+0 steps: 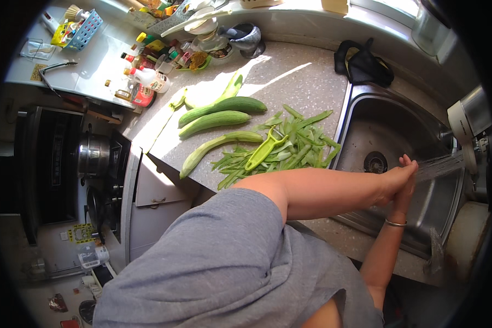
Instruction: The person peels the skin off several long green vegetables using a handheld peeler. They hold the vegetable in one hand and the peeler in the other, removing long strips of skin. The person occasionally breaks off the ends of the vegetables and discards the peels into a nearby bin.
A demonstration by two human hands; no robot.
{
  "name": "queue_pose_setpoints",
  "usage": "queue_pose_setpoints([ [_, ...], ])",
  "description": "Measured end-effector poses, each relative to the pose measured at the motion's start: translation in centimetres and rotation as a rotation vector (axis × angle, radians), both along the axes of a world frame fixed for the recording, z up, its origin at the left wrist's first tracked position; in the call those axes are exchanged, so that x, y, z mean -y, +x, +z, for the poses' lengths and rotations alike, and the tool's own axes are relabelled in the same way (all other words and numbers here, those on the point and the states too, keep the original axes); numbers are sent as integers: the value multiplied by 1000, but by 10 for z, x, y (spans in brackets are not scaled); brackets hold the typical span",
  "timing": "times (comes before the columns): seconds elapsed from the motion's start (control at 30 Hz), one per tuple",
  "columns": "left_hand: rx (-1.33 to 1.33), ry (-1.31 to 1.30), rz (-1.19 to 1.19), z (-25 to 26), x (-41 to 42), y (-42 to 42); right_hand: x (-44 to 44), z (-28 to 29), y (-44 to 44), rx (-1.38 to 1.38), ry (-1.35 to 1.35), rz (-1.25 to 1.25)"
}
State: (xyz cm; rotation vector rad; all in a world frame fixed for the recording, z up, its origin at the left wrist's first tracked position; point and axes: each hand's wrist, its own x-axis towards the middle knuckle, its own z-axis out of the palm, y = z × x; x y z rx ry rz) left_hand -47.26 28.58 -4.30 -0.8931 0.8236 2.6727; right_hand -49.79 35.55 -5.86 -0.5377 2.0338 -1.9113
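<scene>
My left hand (393,180) and my right hand (408,189) meet palm to palm over the stainless steel sink (377,123). Their fingers are stretched out, and no object shows in either one. From the faucet (469,153), a spray of water (438,166) reaches my fingertips. A metal bracelet (395,223) circles my right wrist. Left of the basin, a green Y-shaped peeler (266,149) lies on a heap of green peelings (301,145). A pale peeled gourd (213,147) rests beside the heap, with two greener gourds (223,110) behind it.
A stone mortar (246,39) and several seasoning bottles (147,78) stand along the counter's back. Black cloth (365,61) lies behind the sink. On the left stands a steel pot (93,155) on the stove, with a frying pan (94,207) nearby.
</scene>
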Motion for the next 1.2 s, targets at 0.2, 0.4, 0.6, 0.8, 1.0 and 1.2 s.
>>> queue_pose_setpoints([
  [0.2,-72,92,46,-3,18,17,37,19,45,72,209,-232],
  [0.4,-84,25,-148,25,29,30,28,22,61,-126,52,5],
  [0.6,-109,-250,-172,52,14,42,-35,-126,-46,443,-276,-59],
  [0.8,-267,-438,7,0,-5,15,33,57,67,296,-224,-214],
  [1.0,-283,-206,179,3,17,24,34,26,83,-111,-152,-5],
  [1.2,-447,-387,-345,43,32,50,-54,-44,-57,-73,435,-182],
])
